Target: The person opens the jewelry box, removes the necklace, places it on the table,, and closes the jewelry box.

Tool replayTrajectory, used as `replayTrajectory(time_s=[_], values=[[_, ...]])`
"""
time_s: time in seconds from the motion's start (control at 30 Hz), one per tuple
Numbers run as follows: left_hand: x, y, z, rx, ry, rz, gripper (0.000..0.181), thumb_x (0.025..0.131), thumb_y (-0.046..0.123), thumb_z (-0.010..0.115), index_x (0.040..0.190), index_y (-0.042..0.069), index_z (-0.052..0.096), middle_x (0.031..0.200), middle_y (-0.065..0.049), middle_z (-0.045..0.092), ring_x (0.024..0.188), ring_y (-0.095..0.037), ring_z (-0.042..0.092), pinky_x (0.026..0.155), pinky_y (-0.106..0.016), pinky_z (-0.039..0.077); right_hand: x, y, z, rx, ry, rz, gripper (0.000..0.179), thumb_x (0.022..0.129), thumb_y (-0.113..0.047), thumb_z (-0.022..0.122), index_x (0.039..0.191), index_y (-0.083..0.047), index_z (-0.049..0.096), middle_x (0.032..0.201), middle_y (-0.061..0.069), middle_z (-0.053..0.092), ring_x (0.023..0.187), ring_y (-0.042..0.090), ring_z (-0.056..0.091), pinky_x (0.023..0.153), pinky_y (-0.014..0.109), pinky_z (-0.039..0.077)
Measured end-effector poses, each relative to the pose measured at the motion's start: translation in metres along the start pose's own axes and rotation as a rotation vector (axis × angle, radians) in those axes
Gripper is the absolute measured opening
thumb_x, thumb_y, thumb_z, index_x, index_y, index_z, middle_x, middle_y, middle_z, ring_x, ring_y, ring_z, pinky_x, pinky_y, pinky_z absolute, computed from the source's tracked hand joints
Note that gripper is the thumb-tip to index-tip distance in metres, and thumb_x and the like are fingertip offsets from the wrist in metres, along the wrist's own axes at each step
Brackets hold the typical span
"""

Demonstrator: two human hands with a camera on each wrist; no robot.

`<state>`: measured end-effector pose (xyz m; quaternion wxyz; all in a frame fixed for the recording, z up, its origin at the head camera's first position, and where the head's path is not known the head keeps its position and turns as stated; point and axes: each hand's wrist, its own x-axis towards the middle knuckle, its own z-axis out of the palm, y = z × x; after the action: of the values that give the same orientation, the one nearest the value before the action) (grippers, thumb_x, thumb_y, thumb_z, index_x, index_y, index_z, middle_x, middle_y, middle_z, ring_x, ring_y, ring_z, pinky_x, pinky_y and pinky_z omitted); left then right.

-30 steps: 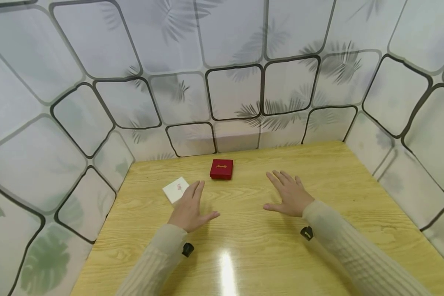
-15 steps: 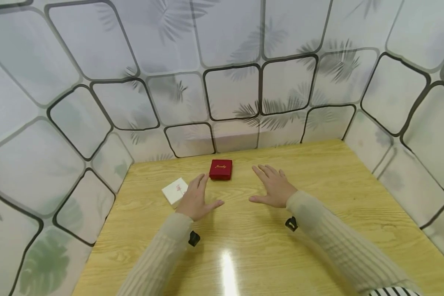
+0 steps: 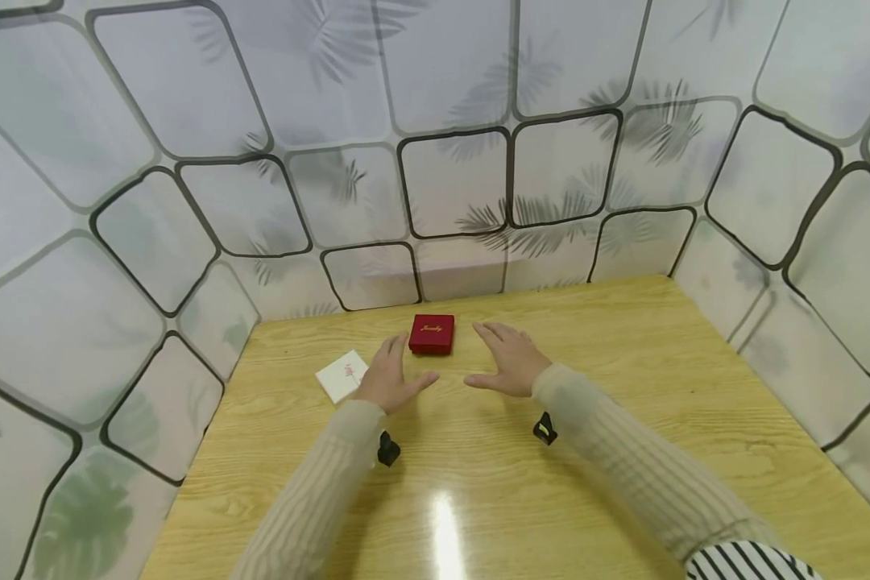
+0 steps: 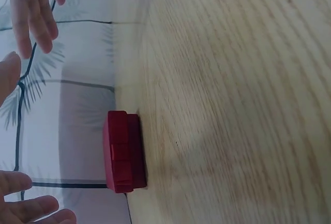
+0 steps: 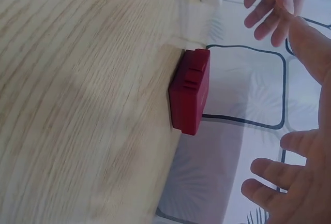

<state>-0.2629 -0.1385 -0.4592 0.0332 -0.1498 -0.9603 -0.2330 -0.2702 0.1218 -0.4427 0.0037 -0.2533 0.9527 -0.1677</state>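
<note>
A small red box (image 3: 431, 334) with gold lettering stands near the back of the wooden table, its lid on. Left of it lies a flat white box (image 3: 341, 376) with a reddish print, partly covered by the left hand in the head view. My left hand (image 3: 392, 377) hovers just in front of and left of the red box, fingers spread and empty. On the other side, my right hand (image 3: 506, 360) hangs to the right of the red box, thumb apart from the fingers. Both wrist views show the red box (image 4: 124, 151) apart from the fingers.
The light wooden table (image 3: 609, 499) is bounded by patterned cloth walls (image 3: 457, 185) at the back and both sides. A small black device (image 3: 545, 429) sits under each wrist.
Both hands have moved forward and closer together toward the red box, the right one shifting clearly leftward. Neither box has moved on the table.
</note>
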Motion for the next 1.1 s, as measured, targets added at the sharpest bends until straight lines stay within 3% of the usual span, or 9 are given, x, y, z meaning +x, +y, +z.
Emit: replayTrajectory(time_s=[0.4,0.63,0.9,1.1], values=[[0.024,-0.007,0.008,-0.053,-0.05,-0.124,0.098,0.084,0.073,0.048,0.153,0.009,0.02,0.152,-0.017,0.027,0.136,-0.035,0.034,0.107,-0.051,0.035,0.031,-0.003,0.01,0.004,-0.016,0.021,0.096,0.085,-0.063,0.06,0.154,-0.011,0.018,0.154,0.014,0.028,0.139,0.035,0.027,0.109,0.062,0.02],[0.033,-0.009,0.012,-0.091,-0.067,-0.165,0.089,0.091,0.059,0.054,0.153,0.006,0.019,0.152,-0.021,0.026,0.136,-0.037,0.033,0.107,-0.053,0.033,0.047,0.0,0.018,0.02,-0.051,0.053,0.099,0.084,-0.065,0.059,0.155,-0.012,0.015,0.154,0.015,0.028,0.14,0.035,0.027,0.11,0.062,0.018],[0.041,-0.013,0.021,-0.103,-0.096,-0.196,0.094,0.088,0.066,0.049,0.154,0.007,0.015,0.154,-0.02,0.024,0.137,-0.035,0.031,0.108,-0.051,0.032,0.064,0.013,0.032,0.025,-0.053,0.101,0.098,0.083,-0.063,0.062,0.154,-0.011,0.018,0.153,0.015,0.03,0.139,0.035,0.028,0.109,0.064,0.018],[0.045,-0.016,0.023,-0.129,-0.11,-0.225,0.09,0.091,0.058,0.055,0.154,0.005,0.016,0.154,-0.02,0.025,0.138,-0.035,0.03,0.11,-0.05,0.03,0.07,0.015,0.035,0.035,-0.084,0.148,0.098,0.084,-0.063,0.061,0.154,-0.01,0.018,0.152,0.015,0.032,0.138,0.035,0.03,0.109,0.063,0.019]])
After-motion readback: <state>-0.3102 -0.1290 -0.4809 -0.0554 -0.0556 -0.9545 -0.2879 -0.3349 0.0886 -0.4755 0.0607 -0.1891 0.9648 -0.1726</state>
